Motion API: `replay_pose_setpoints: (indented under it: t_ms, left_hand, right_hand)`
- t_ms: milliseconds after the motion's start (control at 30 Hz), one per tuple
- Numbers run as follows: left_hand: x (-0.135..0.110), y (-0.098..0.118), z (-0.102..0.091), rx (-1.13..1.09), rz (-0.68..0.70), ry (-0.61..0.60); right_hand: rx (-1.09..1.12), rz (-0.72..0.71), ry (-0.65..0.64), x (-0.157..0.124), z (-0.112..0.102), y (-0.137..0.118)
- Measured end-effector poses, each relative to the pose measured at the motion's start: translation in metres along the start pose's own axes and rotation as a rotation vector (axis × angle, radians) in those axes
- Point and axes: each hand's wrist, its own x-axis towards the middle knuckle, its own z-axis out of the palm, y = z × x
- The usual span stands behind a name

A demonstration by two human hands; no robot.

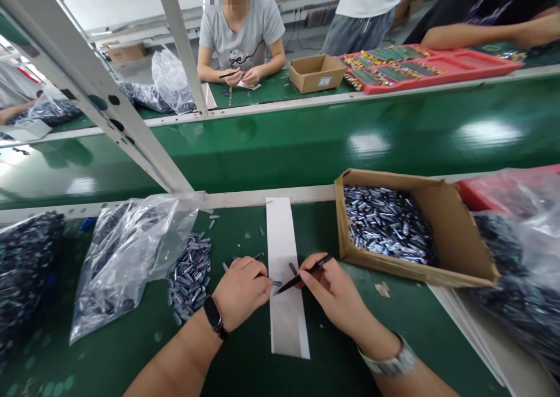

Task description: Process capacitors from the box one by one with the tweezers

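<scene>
My left hand (242, 290) is closed in a pinch on a small blue-grey cylindrical part (277, 283), held over the left edge of a white paper strip (284, 236) on the green table. My right hand (335, 292) grips black tweezers (301, 276) like a pen, their tip pointing at that part. Another small part (293, 268) lies on the strip just above the tweezers. A loose pile of the same parts (190, 271) lies left of my left hand.
A cardboard box (441, 228) full of parts stands at the right. A clear plastic bag (126, 251) lies at the left, more bags at both edges. Across the green belt (350, 140) a person in a grey shirt (242, 30) works beside a small box (317, 72) and red trays (437, 65).
</scene>
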Motion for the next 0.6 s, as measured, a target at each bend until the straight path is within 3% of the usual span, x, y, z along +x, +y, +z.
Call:
replay_pose_setpoints:
  t_ms: [267, 600]
  left_hand:
    - [0.002, -0.004, 0.005, -0.084, 0.015, 0.021]
    - [0.002, 0.0, 0.006, -0.139, -0.005, 0.1]
  right_hand:
    - [0.018, 0.029, 0.014, 0.001, 0.001, 0.0]
    - [0.071, -0.03, 0.195, 0.006, -0.009, 0.01]
